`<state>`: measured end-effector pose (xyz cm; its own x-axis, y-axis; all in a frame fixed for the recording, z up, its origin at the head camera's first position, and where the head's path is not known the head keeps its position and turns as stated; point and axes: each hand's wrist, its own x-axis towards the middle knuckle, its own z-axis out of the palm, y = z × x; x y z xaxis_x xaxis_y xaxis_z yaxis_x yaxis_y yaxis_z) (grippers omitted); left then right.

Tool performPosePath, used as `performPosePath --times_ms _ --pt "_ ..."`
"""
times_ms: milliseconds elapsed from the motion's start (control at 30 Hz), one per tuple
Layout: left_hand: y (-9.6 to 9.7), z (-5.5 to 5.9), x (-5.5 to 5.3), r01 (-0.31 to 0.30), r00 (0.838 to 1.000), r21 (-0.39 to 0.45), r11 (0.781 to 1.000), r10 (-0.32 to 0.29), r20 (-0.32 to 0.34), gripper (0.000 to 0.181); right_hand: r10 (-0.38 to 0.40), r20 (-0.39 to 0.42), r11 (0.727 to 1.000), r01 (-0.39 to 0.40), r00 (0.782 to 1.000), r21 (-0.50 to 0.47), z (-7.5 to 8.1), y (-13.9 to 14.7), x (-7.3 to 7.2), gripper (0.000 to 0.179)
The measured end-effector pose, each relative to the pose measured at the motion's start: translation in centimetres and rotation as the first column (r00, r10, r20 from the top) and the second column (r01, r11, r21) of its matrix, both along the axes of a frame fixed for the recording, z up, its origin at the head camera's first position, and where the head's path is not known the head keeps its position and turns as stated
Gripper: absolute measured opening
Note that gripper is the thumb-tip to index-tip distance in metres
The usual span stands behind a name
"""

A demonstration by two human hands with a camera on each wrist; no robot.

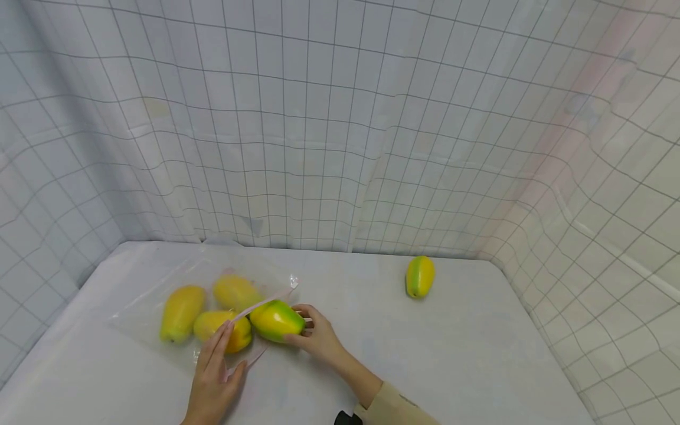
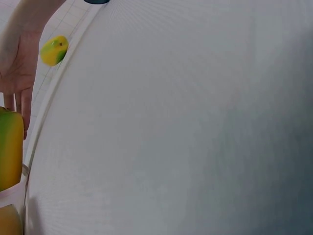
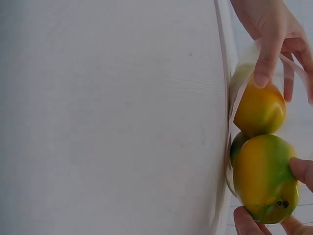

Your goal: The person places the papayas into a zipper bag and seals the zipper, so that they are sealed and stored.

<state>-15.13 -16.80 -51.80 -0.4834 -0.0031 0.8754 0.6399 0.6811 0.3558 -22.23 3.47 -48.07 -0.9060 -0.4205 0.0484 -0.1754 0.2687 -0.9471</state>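
Observation:
A clear zip bag [image 1: 140,301] with a pink seal strip lies on the left of the table, three yellow-green papayas [image 1: 183,307] inside it. My left hand [image 1: 215,375] is at the bag's mouth, fingers against the upper rim and thumb by the lower one, the rims spread apart. My right hand [image 1: 319,336] grips another papaya [image 1: 278,321] by its green end. That papaya's other end lies within the mouth. In the right wrist view the fingertips [image 3: 303,171] press on the gripped papaya [image 3: 264,176], with a bagged papaya [image 3: 261,107] beyond it, under the left thumb.
One more papaya [image 1: 420,276] lies by itself near the back edge, right of centre. The white table [image 1: 451,354] has grid-patterned curtains [image 1: 329,147] behind it and on both sides. A small black object [image 1: 347,418] shows at the bottom edge by the right sleeve.

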Motion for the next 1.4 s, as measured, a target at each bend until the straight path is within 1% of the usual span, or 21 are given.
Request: performPosePath --times_ms 67,233,300,400,500,667,867,1100,1267,1400 --pt "0.0 0.0 0.0 -0.005 1.000 -0.003 1.000 0.005 0.002 0.067 -0.010 -0.001 1.000 0.010 1.000 -0.007 1.0 -0.4 0.3 0.049" --pt "0.1 -0.1 0.1 -0.018 1.000 -0.011 1.000 0.018 0.024 0.068 -0.053 -0.010 0.998 0.053 0.999 0.027 0.8 -1.2 -0.1 0.050" --pt "0.1 -0.1 0.1 -0.021 0.999 -0.010 1.000 0.021 0.033 0.069 -0.068 -0.020 0.996 0.069 0.997 0.048 -0.3 -1.5 -0.7 0.051" --pt "0.1 -0.1 0.2 -0.026 0.999 -0.006 1.000 0.026 0.043 0.069 -0.087 -0.039 0.994 0.089 0.995 0.068 -0.3 -2.0 -0.8 0.051" --pt "0.0 -0.2 0.2 -0.026 0.998 0.001 1.000 0.026 0.055 0.070 -0.098 -0.074 0.991 0.104 0.992 0.085 -0.2 -2.5 -0.9 0.051" --pt "0.0 -0.2 0.1 -0.019 0.999 0.000 1.000 0.019 0.048 0.070 -0.110 -0.127 0.985 0.125 0.986 0.117 -0.2 -3.0 -0.9 0.051" --pt "0.0 -0.1 0.0 -0.009 0.999 -0.001 1.000 0.009 0.043 0.070 -0.149 -0.183 0.970 0.180 0.972 0.164 -0.3 -3.7 -0.9 0.051" --pt "0.0 -0.2 0.0 -0.013 0.999 -0.001 1.000 0.013 0.041 0.070 -0.194 -0.182 0.968 0.218 0.964 0.123 -0.2 -4.1 -0.5 0.049" --pt "0.0 -0.3 -0.1 -0.020 0.999 -0.006 1.000 0.020 0.034 0.070 -0.169 -0.223 0.978 0.191 0.960 0.082 0.1 -4.0 -0.3 0.049" --pt "0.0 -0.2 0.0 -0.029 0.999 -0.011 1.000 0.029 0.033 0.069 -0.158 -0.242 0.981 0.180 0.957 0.073 0.2 -4.2 -0.4 0.050"
